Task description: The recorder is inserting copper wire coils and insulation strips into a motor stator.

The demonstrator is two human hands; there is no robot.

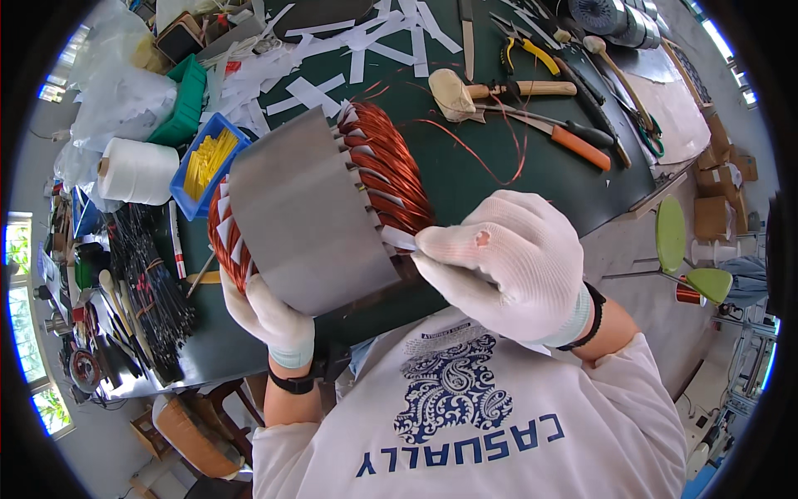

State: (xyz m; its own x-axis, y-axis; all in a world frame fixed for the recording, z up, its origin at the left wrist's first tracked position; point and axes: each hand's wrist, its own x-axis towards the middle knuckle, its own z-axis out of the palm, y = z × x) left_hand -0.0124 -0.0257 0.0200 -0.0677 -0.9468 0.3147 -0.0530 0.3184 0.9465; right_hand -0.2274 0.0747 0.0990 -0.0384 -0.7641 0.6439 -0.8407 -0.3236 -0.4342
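A motor stator (312, 216) with a smooth grey metal core lies on its side before me. Thick copper windings (386, 170) bulge from both its ends, with white paper slips tucked among the wires. My left hand (270, 320), in a white knit glove, grips the stator's near left edge, its fingers partly hidden behind the windings and core. At the right end, my gloved right hand (507, 266) pinches a small white paper strip (397, 239) between thumb and forefinger. That strip's far tip meets the slot edge beside the copper.
White paper strips (312, 91) litter the dark green table (573, 195). A mallet (453, 94), yellow-handled pliers (532, 54) and an orange-handled tool (582, 148) lie at the far right. Left stand a blue bin (184, 198) of yellow pieces, a white thread spool (137, 170) and bundled black leads (150, 287).
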